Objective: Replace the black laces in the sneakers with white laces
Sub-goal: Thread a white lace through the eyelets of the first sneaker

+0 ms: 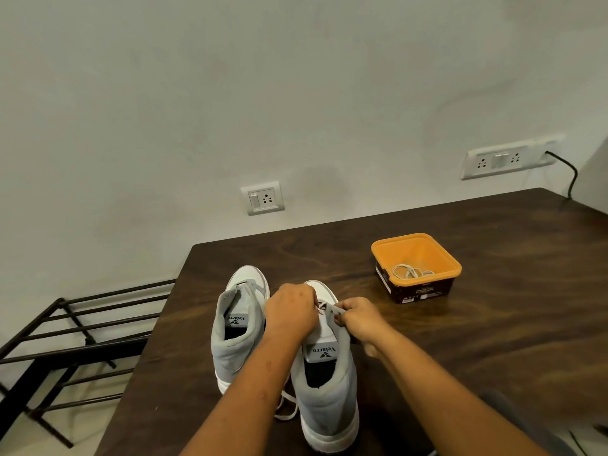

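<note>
- Your left hand (291, 311): fingers (308, 295) curl down onto the lacing of the right sneaker (327, 383). What they grip is hidden under the knuckles, so you cannot tell.
- Your right hand (358, 319): fingers (342, 311) pinch the grey eyelet edge of that sneaker.
- A loose white lace (287, 410) trails on the counter (477, 340) between the two heels. The left sneaker (238, 327) stands just beside; its eyelets look bare.
- Risk: a hard pull could drag a lace end back out of an eyelet or tip the sneaker into its neighbour. The trailing lace may snag under your left forearm.
- Spare white laces (411, 273) lie in the orange tub (441, 255), well apart to your right.
- Room: there is open counter to the right and ahead. The counter's left edge is near the left sneaker, with the shoe rack (65, 340) below. Don't nudge that way.
</note>
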Motion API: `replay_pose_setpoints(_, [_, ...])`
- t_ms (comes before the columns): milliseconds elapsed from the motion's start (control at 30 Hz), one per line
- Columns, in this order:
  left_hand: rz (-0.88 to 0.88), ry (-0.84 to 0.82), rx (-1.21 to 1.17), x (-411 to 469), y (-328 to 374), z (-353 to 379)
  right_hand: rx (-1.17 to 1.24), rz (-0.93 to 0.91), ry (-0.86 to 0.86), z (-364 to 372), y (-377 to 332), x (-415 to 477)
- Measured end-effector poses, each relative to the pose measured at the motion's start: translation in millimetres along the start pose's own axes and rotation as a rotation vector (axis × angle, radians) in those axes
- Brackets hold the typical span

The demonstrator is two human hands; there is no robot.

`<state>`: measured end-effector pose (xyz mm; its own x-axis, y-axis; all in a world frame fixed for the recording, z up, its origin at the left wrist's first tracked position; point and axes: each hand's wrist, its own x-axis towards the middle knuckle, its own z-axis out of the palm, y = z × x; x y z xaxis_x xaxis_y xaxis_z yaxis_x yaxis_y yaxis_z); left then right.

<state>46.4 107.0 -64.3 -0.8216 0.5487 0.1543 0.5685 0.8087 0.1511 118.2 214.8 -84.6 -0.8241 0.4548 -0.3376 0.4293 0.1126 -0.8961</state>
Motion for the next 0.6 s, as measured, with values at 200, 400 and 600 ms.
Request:
replay_pose_setpoints(200, [0.043,0.063,0.024,-3,2,4,0.033,0.003,-0.013,-1,1,0])
replay_pose_setpoints(400, [0.017,0.101,0.010,-4,11,15,0.046,0.018,-0.017,-1,2,3])
replay_pose_setpoints(600, [-0.081,0.116,-0.100,-7,18,19,0.062,0.029,-0.018,0,4,6])
